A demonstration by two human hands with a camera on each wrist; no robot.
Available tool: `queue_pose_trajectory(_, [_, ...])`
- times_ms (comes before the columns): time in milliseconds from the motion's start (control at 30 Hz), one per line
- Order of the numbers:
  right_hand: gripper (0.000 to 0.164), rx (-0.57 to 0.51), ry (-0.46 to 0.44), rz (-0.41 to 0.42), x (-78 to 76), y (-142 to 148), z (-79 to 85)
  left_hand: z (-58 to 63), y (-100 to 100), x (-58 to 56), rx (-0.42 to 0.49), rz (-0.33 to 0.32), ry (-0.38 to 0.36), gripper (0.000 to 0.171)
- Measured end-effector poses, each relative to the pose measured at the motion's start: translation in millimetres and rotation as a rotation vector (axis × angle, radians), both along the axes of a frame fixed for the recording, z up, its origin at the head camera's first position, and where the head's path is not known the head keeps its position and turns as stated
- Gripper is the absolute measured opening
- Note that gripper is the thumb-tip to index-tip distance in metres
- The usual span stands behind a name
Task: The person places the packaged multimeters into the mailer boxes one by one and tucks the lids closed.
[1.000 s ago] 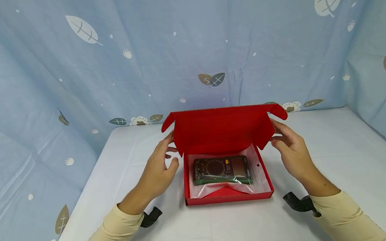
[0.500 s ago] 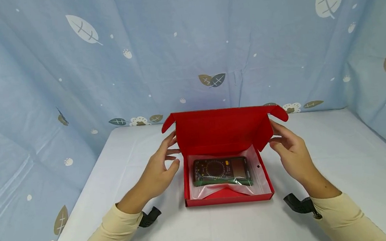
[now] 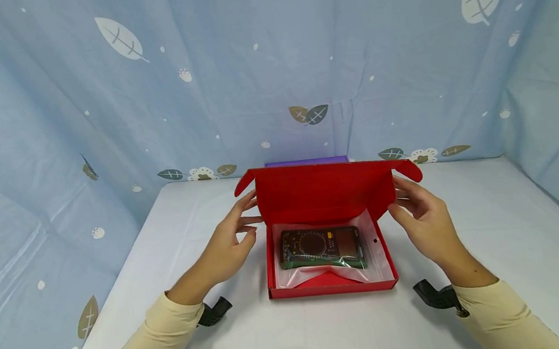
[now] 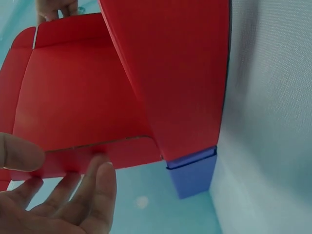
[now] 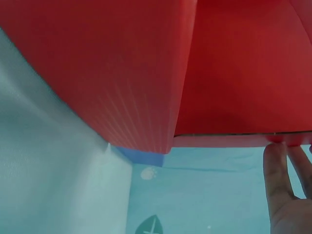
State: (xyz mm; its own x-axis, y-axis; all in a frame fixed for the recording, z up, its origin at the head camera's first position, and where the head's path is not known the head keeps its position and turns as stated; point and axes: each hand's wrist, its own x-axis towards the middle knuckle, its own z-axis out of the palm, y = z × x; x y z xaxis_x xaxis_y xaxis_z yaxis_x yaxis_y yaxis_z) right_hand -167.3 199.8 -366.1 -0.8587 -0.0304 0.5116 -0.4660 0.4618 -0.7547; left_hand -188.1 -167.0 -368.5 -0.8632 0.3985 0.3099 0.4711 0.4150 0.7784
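A red cardboard box (image 3: 334, 289) sits on the table with its lid (image 3: 325, 187) raised and leaning a little forward. Inside lies a dark multimeter with a green edge (image 3: 322, 248), in a clear plastic bag (image 3: 377, 254). My left hand (image 3: 231, 251) touches the outside of the lid's left side flap (image 4: 122, 155) with extended fingers, its thumb apart. On the other side, the fingers of my right hand (image 3: 423, 223) press against the right side flap (image 5: 219, 141). Part of the right fingers is hidden behind that flap.
Behind the lid shows the top of a purple box (image 3: 305, 161), seen as a blue-purple corner (image 4: 195, 175) in the left wrist view. A white cloth covers the table (image 3: 303, 333). A patterned blue curtain (image 3: 232, 90) hangs behind and at the sides.
The lid has tipped slightly forward and down, so the purple box behind it now shows. Its side flaps have swung inward under my hands. The multimeter has not moved.
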Motion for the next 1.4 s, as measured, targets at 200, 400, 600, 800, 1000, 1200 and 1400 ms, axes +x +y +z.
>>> queue_pose_trajectory(200, [0.06, 0.006, -0.013, 0.033, -0.8, 4.1, 1.0, 0.2, -0.8, -1.6, 0.018, -0.012, -0.015, 0.079])
queue_pose_trajectory(400, [0.064, 0.002, -0.034, 0.062, -2.1, 8.5, 0.4, 1.1, -1.3, -2.6, 0.046, -0.022, -0.045, 0.084])
queue_pose_trajectory(600, [0.064, -0.008, -0.034, 0.118, -5.1, 10.7, -1.6, -0.5, -4.3, -4.9, 0.066, -0.019, -0.061, 0.085])
queue_pose_trajectory(800, [0.064, 0.013, -0.042, 0.174, -7.1, 14.8, -0.3, 0.4, -6.4, -5.6, 0.072, -0.013, -0.092, 0.079])
queue_pose_trajectory(1000, [0.064, 0.075, -0.063, 0.209, -8.1, 20.3, 0.9, 1.1, -8.6, -5.0, 0.078, -0.027, -0.11, 0.075])
queue_pose_trajectory(1200, [0.069, 0.092, -0.103, 0.305, -10.0, 27.9, 2.3, -0.3, -10.5, -5.4, 0.059, -0.051, -0.066, 0.071])
queue_pose_trajectory(1400, [0.067, 0.133, -0.163, 0.335, -10.9, 35.0, 2.3, -1.1, -12.8, -6.3, 0.055, -0.062, -0.09, 0.071])
